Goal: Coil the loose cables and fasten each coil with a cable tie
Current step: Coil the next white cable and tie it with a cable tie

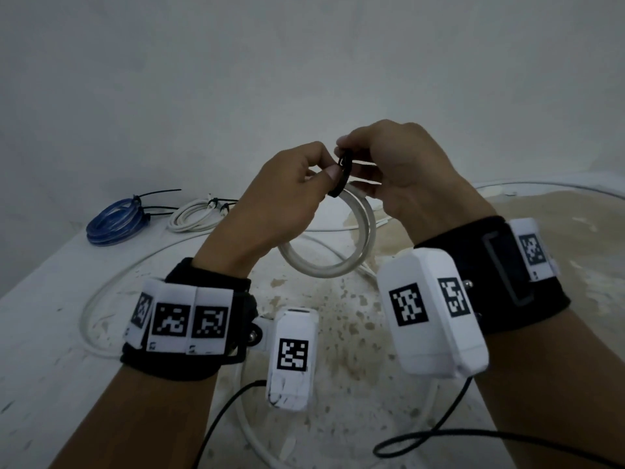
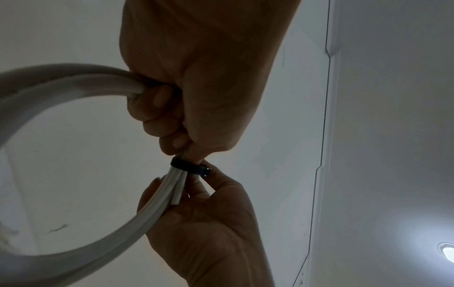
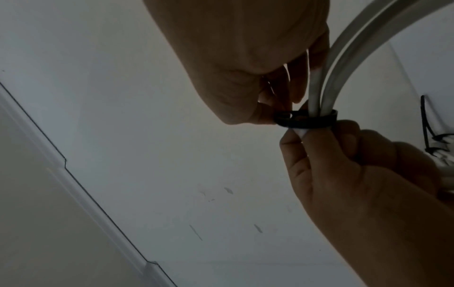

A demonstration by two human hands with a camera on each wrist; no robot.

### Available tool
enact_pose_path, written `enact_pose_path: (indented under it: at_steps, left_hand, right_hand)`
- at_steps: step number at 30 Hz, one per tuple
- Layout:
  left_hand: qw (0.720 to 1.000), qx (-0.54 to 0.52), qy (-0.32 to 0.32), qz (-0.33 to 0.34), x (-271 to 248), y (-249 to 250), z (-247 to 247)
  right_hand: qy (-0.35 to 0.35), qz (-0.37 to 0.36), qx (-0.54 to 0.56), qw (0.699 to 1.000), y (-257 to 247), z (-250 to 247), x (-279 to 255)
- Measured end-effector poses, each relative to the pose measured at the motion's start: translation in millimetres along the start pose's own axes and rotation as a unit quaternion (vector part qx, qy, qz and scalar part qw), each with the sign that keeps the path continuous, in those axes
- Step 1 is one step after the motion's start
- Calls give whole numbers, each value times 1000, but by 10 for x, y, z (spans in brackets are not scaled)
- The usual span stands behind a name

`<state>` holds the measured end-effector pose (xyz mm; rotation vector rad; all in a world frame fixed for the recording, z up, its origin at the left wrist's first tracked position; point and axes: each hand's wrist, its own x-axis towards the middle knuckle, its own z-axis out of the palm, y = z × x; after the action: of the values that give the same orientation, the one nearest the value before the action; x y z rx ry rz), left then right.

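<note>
Both hands have a tight grip on the white cable coil, which is held up in the air over the bench. Fingers of the left hand are curled round the bunched strands just beside the black cable tie, and the right hand pinches the tie at its head with thumb and fingertips. From the left wrist view the black cable tie goes round the strands but looks a bit loose, with one cut cable end poking out past it. I think the step in hand is fastening this coil. Next, the tail needs a firm pull through the head until the band hugs the strands, while the left hand keeps the loops together. Farther back lie a blue cable coil and a thin white cable coil, each already tied. More white cable lies loose on the bench.
</note>
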<state>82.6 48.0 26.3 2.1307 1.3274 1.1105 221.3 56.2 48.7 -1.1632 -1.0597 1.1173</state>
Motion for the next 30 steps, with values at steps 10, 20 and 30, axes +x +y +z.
enact_pose_path:
  at_steps: [10, 20, 30]
  left_hand:
    - [992, -96, 16, -81, 35, -49, -65]
    - [992, -104, -27, -70, -7, 42, -48]
    - [989, -102, -4, -112, 3, 23, -21]
  right_hand:
    - [-81, -58, -91, 991, -10, 26, -42]
    - [-39, -59, -81, 994, -13, 11, -28]
    - [-55, -72, -71, 993, 41, 11, 33]
